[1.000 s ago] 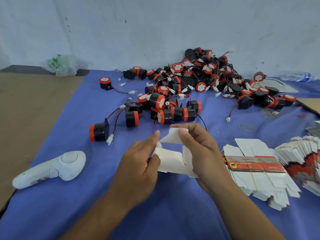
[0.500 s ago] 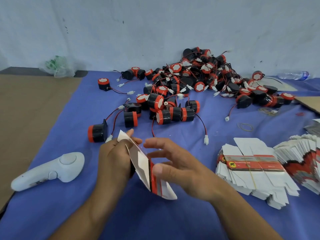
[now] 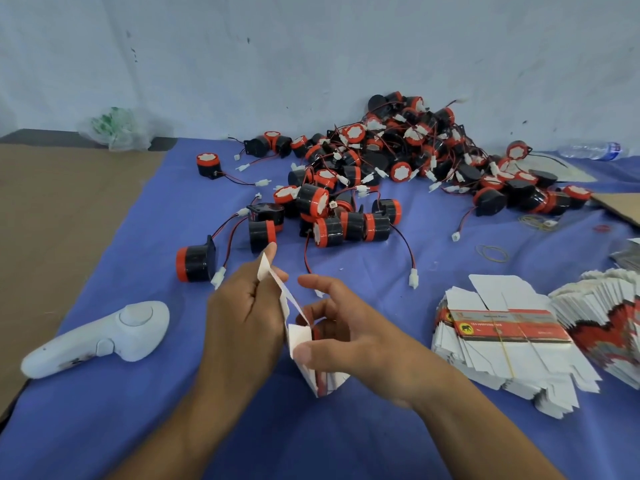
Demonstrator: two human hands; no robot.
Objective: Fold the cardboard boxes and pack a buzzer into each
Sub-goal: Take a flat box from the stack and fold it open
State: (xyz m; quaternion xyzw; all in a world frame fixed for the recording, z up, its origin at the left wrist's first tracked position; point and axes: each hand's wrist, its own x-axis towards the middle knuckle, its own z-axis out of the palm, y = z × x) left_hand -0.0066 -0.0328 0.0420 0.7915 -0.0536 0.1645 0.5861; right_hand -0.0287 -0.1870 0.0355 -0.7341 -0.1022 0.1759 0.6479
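Observation:
A small white cardboard box [image 3: 300, 337] with red print is held upright between both hands above the blue cloth, partly opened, its flaps loose. My left hand [image 3: 242, 317] grips its upper flap and left side. My right hand [image 3: 343, 337] pinches a lower flap with thumb and curled fingers, index finger stretched out. A big heap of black-and-red buzzers [image 3: 398, 161] with red-black wires lies behind, one single buzzer [image 3: 195, 263] closest at the left. A banded stack of flat boxes [image 3: 502, 337] lies at the right.
A white handheld controller [image 3: 100, 336] lies left of my hands on the blue cloth [image 3: 138, 427]. More fanned flat boxes [image 3: 609, 317] sit at the right edge. Rubber bands [image 3: 491, 252], a plastic bottle [image 3: 592, 150] and a plastic bag [image 3: 117, 128] lie farther back by the wall.
The flat box blank was turned on edge and opened up between my hands. My right hand shifted from its top flap down to a lower flap.

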